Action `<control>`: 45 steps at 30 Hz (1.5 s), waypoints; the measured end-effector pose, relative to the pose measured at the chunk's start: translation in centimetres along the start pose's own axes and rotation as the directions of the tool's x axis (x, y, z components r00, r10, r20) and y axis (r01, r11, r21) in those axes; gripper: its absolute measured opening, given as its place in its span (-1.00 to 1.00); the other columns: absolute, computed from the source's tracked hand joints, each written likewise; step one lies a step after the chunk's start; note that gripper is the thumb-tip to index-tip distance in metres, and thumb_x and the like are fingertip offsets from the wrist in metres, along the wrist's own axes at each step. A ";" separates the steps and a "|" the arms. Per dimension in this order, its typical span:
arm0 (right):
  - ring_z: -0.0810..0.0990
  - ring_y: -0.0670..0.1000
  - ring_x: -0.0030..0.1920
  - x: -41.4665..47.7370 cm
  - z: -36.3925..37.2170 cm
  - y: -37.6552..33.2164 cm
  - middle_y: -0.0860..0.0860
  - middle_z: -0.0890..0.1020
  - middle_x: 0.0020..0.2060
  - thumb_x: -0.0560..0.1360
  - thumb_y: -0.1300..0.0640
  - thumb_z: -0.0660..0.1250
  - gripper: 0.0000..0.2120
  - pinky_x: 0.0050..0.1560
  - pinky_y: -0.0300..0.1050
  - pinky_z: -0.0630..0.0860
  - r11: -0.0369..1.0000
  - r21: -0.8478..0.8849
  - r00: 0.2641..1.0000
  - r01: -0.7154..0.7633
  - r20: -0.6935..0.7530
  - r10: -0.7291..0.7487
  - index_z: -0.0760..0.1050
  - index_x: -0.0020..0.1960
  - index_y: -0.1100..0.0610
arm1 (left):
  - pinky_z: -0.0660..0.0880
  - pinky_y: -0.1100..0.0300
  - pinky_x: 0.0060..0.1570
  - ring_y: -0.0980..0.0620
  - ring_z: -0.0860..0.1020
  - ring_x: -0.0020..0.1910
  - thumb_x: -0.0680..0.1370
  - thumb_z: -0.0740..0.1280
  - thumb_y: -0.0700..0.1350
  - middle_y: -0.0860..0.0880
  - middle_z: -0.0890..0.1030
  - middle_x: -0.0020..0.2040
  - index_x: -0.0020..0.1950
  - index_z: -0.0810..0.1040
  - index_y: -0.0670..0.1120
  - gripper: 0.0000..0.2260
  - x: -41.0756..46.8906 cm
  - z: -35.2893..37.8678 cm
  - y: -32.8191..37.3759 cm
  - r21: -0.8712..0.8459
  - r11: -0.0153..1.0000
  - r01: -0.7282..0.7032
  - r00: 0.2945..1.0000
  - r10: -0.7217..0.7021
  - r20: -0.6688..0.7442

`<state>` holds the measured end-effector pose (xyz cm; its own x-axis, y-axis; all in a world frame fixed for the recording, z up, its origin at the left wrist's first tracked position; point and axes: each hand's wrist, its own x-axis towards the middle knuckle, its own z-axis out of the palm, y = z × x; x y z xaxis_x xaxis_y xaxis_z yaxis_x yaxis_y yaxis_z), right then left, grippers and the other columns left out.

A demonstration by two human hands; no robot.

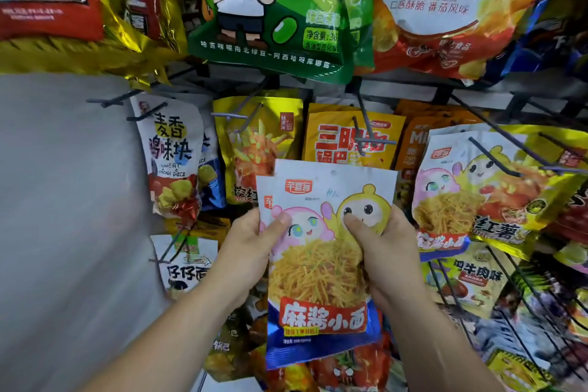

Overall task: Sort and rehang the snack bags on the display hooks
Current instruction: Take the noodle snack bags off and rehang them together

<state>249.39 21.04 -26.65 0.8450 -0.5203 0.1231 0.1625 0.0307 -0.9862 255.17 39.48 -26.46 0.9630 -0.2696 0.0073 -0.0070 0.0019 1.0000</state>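
The head camera looks down two bare forearms that reach up and forward from the bottom edge and meet at the middle of the frame. The left hand (251, 240) comes in from the lower left, wrist bent slightly back, its thumb laid across the front of the noodle snack bag (324, 267) near the pink cartoon face, the other fingers hidden behind. The right hand (386, 251) comes from the lower right and mirrors it: the thumb presses on the yellow cartoon face, the palm wraps the bag's right edge, and the remaining fingers are out of sight behind it. Both hands are closed on the bag, which they hold upright, label toward the camera, hang hole at the top and free of any hook. A second bag (264, 197) of the same white-topped kind peeks out behind its left edge, also in the left hand's grasp.

The held bags sit in front of the display rack, below the middle row. Straight above them an orange bag (337, 137) hangs on a dark wire hook (362, 134), with a yellow fries bag (254, 143) to its left. To the right, a matching noodle bag (445, 197) hangs on its own hook (490, 154), tilted, close beside the right hand but apart from it. At the left, a white chicken-piece bag (173, 153) hangs against the grey wall panel (63, 200). A green bean bag (270, 9) hangs in the row above.
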 end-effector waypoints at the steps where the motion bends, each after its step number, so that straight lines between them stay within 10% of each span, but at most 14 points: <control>1: 0.74 0.05 0.06 -0.3 -0.3 -0.1 -0.04 0.76 0.02 0.56 0.26 0.43 -0.77 0.12 0.23 0.65 1.000 -0.009 1.000 -0.002 0.018 0.002 0.60 0.15 0.00 | 0.63 0.05 0.04 -0.01 0.72 0.06 0.66 0.30 -0.12 0.01 0.75 0.08 0.24 0.62 -0.05 -0.81 -0.2 0.3 0.0 -0.016 1.000 0.000 1.000 0.000 -0.021; 16: 0.54 -0.13 -0.38 -1.7 -8.0 -1.7 -0.07 0.67 -0.31 0.57 0.16 0.43 -0.96 -0.37 -0.24 0.47 0.972 -0.230 0.993 0.049 0.113 -0.023 0.65 -0.05 0.06 | 0.62 0.01 0.05 0.02 0.72 0.06 0.67 0.26 -0.27 0.04 0.76 0.06 0.15 0.66 -0.02 -0.76 -2.9 7.5 1.7 -0.027 0.992 -0.119 0.992 0.120 0.045; 21: 0.63 0.06 -0.21 0.3 -12.0 -3.4 0.03 0.68 -0.21 0.53 -0.30 0.35 -0.52 -0.17 0.00 0.54 0.974 -0.223 0.997 0.036 -0.058 -0.050 0.60 -0.06 0.15 | 0.59 0.13 -0.04 0.15 0.72 -0.01 0.68 0.28 -0.16 0.17 0.75 0.02 0.17 0.63 0.04 -0.82 -2.5 9.0 1.3 -0.008 0.990 -0.144 0.988 0.143 -0.066; 25: 0.63 -0.01 0.03 4.0 -15.4 -5.2 -0.05 0.64 -0.03 0.67 -0.10 0.24 -0.66 -0.04 -0.15 0.49 0.973 -0.208 0.920 0.101 -0.352 -0.171 0.55 0.24 0.13 | 0.59 0.26 -0.26 0.16 0.72 -0.09 0.68 0.27 -0.19 0.18 0.75 -0.03 0.13 0.62 0.06 -0.81 -2.4 9.8 1.0 -0.007 0.991 -0.135 0.983 0.133 -0.125; 29: 0.54 0.10 0.33 9.0 -17.0 -5.4 0.07 0.52 0.38 0.61 -0.09 0.33 -0.44 0.25 0.03 0.49 0.932 -0.358 0.955 0.057 -0.253 -0.156 0.34 0.53 0.11 | 0.67 0.02 -0.13 0.02 0.73 -0.06 0.68 0.29 -0.16 0.11 0.76 -0.05 0.10 0.64 0.04 -0.84 -2.1 10.3 1.0 0.028 0.992 -0.120 0.974 0.123 -0.189; 34: 0.53 0.17 0.38 13.1 -17.4 -5.3 0.09 0.49 0.45 0.39 -0.14 0.43 -0.14 0.30 0.14 0.52 0.956 -0.295 0.978 -0.009 -0.201 -0.053 0.14 0.60 -0.04 | 0.60 0.27 -0.27 0.18 0.72 -0.12 0.68 0.27 -0.18 0.22 0.75 -0.08 0.07 0.63 0.09 -0.80 -2.1 10.9 1.4 0.047 0.989 -0.139 0.977 0.145 -0.157; 38: 0.61 0.03 0.04 14.3 -17.7 -6.0 0.08 0.59 0.25 0.53 0.11 0.45 -0.36 -0.06 -0.11 0.52 0.973 -0.228 0.980 -0.020 -0.195 -0.026 0.29 0.55 0.09 | 0.63 0.21 -0.29 0.12 0.72 -0.14 0.68 0.28 -0.18 0.16 0.76 -0.08 0.09 0.64 0.07 -0.81 -1.8 11.3 1.1 0.036 0.991 -0.126 0.977 0.130 -0.171; 45: 0.60 0.13 0.22 14.7 -18.5 -5.5 0.02 0.56 0.30 0.49 -0.09 0.39 -0.50 -0.19 -0.01 0.63 0.960 -0.278 0.983 -0.003 -0.176 -0.048 0.44 0.40 -0.04 | 0.60 -0.33 0.10 -0.15 0.71 0.06 0.67 0.30 -0.16 0.04 0.76 0.01 0.13 0.66 0.04 -0.83 -1.0 12.0 0.7 0.015 0.994 -0.104 0.980 0.105 -0.172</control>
<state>251.49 -2.55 -21.50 0.7334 -0.6633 0.1488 0.0117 -0.2065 -0.9784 250.93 28.23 -25.79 0.9888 -0.0987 0.1121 -0.1111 0.0158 0.9937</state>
